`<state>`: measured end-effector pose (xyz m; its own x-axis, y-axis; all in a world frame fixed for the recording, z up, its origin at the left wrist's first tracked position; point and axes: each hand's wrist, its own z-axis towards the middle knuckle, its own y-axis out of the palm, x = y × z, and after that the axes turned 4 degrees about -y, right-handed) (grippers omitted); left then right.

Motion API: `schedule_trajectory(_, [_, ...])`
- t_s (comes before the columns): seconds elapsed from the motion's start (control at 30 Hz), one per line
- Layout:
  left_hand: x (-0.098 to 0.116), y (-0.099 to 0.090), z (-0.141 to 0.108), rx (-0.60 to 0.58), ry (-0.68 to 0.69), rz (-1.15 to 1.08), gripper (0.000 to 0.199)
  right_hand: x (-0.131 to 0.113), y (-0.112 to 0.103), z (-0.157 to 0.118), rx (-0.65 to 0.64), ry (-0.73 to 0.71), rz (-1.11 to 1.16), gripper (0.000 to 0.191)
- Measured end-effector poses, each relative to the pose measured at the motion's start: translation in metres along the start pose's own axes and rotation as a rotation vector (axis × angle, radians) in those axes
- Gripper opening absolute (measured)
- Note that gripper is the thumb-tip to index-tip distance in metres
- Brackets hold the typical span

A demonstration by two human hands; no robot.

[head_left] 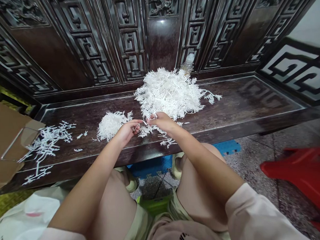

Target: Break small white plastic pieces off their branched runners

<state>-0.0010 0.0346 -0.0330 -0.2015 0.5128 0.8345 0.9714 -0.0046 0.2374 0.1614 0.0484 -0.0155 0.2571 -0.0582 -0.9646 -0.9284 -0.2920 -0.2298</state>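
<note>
My left hand [128, 131] is closed in a pinch beside a small heap of white pieces [109, 125], with thin white bits at its fingertips. My right hand [161, 121] pinches a white branched plastic sprig [151, 119], its fingertips close to those of the left. Behind it rises a large pile of white frilly sprigs [168, 92]. Loose white sprigs [168, 143] lie on the bench edge below my right hand. The exact grip of the left fingers is partly hidden.
Bare white branched stems [47, 140] lie by a cardboard box [7, 139] at the left end of the dark wooden bench [234, 101]. A clear bottle [188, 65] stands behind the large pile. A red plastic stool [300, 167] is on the floor at right.
</note>
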Motion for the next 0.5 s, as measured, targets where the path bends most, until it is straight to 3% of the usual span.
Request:
schedule_trajectory(0.33, [-0.0003, 0.0025, -0.0026, -0.123, 0.031, -0.068, 0.012, 0.0022, 0.0027, 0.0007, -0.017, 0.01, -0.015, 0.016])
schedule_trajectory(0.5, [-0.0027, 0.0068, -0.0061, -0.09, 0.161, 0.169, 0.016, 0.0061, 0.0037, 0.0021, -0.048, -0.041, 0.01, 0.014])
